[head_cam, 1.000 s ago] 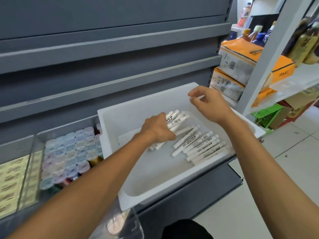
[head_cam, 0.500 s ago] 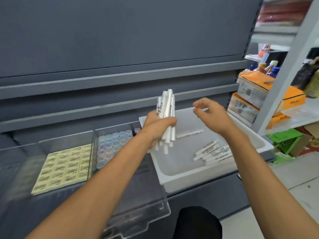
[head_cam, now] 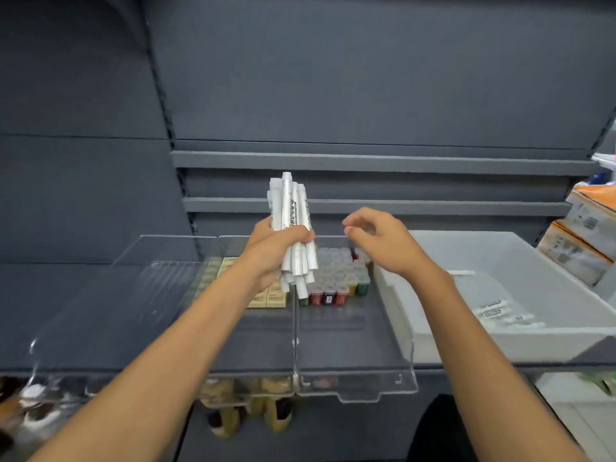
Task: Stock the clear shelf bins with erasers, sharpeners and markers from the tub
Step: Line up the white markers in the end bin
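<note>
Left hand [head_cam: 273, 251]: your fingers are wrapped round a bundle of white markers [head_cam: 291, 208], held roughly upright. The cap ends stand above your fist and the lower ends stick out below it. The bundle hangs over the clear bins on the dark grey shelf [head_cam: 20, 295], above the divider between the middle bin [head_cam: 266, 345] and the right bin [head_cam: 350, 361], and touches neither. Right hand [head_cam: 383, 243]: fingers loosely curled, thumb near the forefinger, holding nothing. It hovers just beside the markers on their right, apart from them, above the back of the right bin. Middle bin: yellowish erasers [head_cam: 270, 298] lie flat in rows, partly hidden behind your left wrist. Right bin: sharpeners [head_cam: 336, 278] with clear tops and red, green and yellow bases, packed in rows toward the back. Left bin [head_cam: 116, 295]: stands beside the middle one, well left of both hands. White tub [head_cam: 500, 345]: sits on the shelf right of the bins, just beside the right bin's wall, beneath your right forearm. A few more markers [head_cam: 493, 310] lie flat in the tub, near its front right, well apart from either hand. Orange and white boxes [head_cam: 583, 235] stand at the far right edge. The items on the lower shelf are too blurred to tell.
</note>
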Motion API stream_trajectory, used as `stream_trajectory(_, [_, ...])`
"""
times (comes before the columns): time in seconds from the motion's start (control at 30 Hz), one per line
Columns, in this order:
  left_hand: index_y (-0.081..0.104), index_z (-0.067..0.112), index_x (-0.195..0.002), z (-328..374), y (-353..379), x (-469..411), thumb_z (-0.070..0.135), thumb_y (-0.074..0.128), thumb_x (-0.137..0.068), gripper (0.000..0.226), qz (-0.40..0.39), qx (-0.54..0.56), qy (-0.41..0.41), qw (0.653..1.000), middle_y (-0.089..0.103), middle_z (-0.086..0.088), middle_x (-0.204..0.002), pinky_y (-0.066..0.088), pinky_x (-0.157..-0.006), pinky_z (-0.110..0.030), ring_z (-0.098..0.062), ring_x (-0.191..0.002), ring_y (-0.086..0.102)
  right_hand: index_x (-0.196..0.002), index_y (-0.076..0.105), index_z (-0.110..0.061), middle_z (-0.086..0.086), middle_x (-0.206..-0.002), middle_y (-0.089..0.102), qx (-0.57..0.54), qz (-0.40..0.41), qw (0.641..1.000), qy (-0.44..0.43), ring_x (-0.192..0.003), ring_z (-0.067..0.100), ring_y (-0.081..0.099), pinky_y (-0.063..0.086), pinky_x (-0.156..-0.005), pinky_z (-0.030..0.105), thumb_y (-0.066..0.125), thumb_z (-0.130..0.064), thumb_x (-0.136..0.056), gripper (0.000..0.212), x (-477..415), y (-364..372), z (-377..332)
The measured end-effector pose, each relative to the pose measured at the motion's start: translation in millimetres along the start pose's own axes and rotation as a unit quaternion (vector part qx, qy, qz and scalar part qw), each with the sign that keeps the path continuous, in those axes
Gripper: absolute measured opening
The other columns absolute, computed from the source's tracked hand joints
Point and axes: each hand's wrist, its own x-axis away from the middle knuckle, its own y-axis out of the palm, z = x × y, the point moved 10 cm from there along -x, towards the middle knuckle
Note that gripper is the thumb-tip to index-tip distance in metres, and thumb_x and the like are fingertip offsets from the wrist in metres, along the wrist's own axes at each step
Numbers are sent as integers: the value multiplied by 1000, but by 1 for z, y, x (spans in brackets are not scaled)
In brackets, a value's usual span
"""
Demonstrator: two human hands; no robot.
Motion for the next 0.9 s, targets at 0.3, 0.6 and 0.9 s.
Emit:
stream_trajectory(0.3, [61, 6, -100, -52, -142, 44, 8, 74, -78, 25, 119, 85, -34, 989, 68, -9, -75, 51, -75, -44, -21, -66, 68, -99, 64, -27, -12, -100, 66, -46, -97, 994, -30, -96, 7, 61, 47, -87, 25, 59, -24, -94, 7, -14, 146, -60])
stream_trajectory(0.6, [63, 6, -100, -24, -240, 30, 17, 69, -69, 33, 127, 82, 21, 988, 70, -3, -75, 52, -73, -42, -20, -74, 70, -101, 64, -26, -2, -91, 68, -104, -142, 983, -53, -83, 16, 64, 48, -67, 18, 59, -26, -94, 9, -39, 245, -117])
stream_trajectory(0.9, [59, 5, -115, -26, -281, -16, 17, 74, -71, 49, 115, 26, 22, 993, 71, -20, -104, 61, -68, -42, -32, -93, 72, -93, 67, -17, -5, -73, 70, -212, -180, 960, -37, -67, 8, 62, 50, -65, 20, 58, -21, -95, 11, -77, 302, -135])
